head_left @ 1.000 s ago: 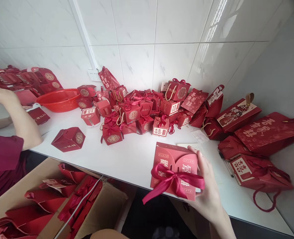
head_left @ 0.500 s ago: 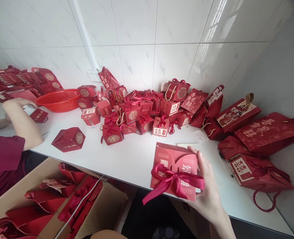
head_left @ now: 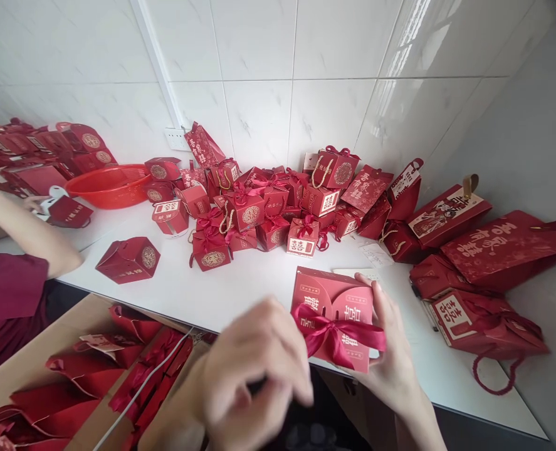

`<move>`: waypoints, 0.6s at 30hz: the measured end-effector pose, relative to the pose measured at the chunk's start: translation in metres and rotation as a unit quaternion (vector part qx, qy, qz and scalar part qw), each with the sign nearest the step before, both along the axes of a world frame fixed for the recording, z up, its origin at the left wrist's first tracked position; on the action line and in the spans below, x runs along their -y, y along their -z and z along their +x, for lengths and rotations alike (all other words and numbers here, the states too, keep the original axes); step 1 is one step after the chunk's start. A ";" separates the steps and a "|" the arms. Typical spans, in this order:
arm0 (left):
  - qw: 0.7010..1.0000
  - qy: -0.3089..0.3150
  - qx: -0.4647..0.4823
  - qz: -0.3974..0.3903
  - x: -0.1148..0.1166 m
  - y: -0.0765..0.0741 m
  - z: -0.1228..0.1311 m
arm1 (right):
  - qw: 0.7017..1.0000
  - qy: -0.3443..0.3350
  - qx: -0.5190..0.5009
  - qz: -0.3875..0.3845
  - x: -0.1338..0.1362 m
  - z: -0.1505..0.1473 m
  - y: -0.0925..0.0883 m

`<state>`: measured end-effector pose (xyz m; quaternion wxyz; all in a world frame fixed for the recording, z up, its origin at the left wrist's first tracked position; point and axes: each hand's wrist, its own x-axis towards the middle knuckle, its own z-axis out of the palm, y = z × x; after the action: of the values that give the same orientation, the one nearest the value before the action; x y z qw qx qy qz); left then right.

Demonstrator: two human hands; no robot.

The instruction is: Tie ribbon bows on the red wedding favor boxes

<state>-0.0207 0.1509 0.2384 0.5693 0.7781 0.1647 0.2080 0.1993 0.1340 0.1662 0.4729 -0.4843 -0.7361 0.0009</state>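
A red gift box (head_left: 327, 291) with gold lettering and a dark red ribbon bow (head_left: 336, 332) is held near the table's front edge. My right hand (head_left: 390, 344) grips it from the right side, fingers behind it and thumb under its edge. Blurred by motion, my left hand (head_left: 259, 369) hovers at the box's lower left with its fingers curled. It partly covers the bow's left tail, and whether it pinches anything is not clear.
Many red boxes (head_left: 252, 213) are piled along the wall on the white table (head_left: 183, 297). A red basin (head_left: 113, 188) stands left, beside a person's arm (head_left: 24, 219). Red bags (head_left: 503, 250) lie right. Below left is a cardboard carton (head_left: 80, 307) of red bags.
My left hand has come into view from below and reached the bow's left side. My right hand still holds the box. The other person's arm has shifted left, and their red box has moved slightly.
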 end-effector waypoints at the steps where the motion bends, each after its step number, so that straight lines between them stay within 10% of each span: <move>1: 0.984 -0.118 0.027 0.130 -0.008 -0.001 -0.005 | 1.000 -0.001 -0.001 -0.001 0.000 0.000 -0.001; 3: 0.917 -0.224 0.021 0.330 -0.021 -0.003 -0.009 | 1.000 -0.005 -0.002 -0.002 0.000 0.000 -0.002; 6: 0.863 -0.204 -0.049 0.459 -0.030 -0.005 -0.009 | 1.000 -0.011 -0.002 0.001 0.000 0.000 -0.003; 13: 0.855 -0.153 -0.093 0.487 -0.034 -0.013 -0.013 | 1.000 -0.023 0.012 0.005 0.000 0.000 -0.004; 18: 0.910 -0.119 -0.076 0.391 -0.033 -0.013 -0.012 | 0.999 -0.033 0.016 -0.011 0.000 -0.003 -0.005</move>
<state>-0.0330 0.1842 0.2514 0.1766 0.9264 0.2048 0.2620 0.1964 0.1341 0.1711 0.4552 -0.4651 -0.7590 0.0170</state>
